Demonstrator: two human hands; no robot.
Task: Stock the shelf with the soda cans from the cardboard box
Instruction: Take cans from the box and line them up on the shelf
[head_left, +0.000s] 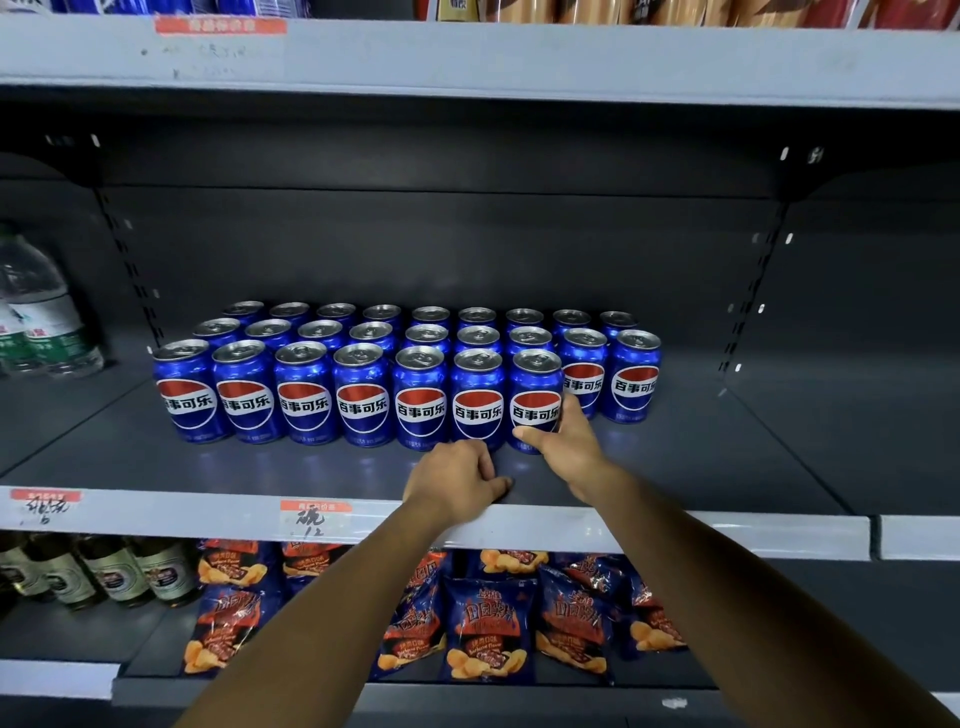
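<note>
Soda cans (405, 374) stand upright on the dark shelf (701, 457) in 3 rows, blue w/ red-white-blue globe logo & Chinese text 百事可乐. Front row has 7; the 2 rows behind run 9 wide. Right hand (563, 441) is on the rightmost front can (535, 397), fingers clamped round its lower right side, thumb across the front. Left hand (454, 480) rests on the shelf just in front of the cans, fingers curled together, holding nothing. Water bottles (39, 317) at far left, partly cut off. Below: chip bags (485, 629) & glass bottles (98, 571), labels too small to read. Price tag (314, 517) on shelf edge has a handwritten scrawl, looks like "12". Cardboard box out of frame.
</note>
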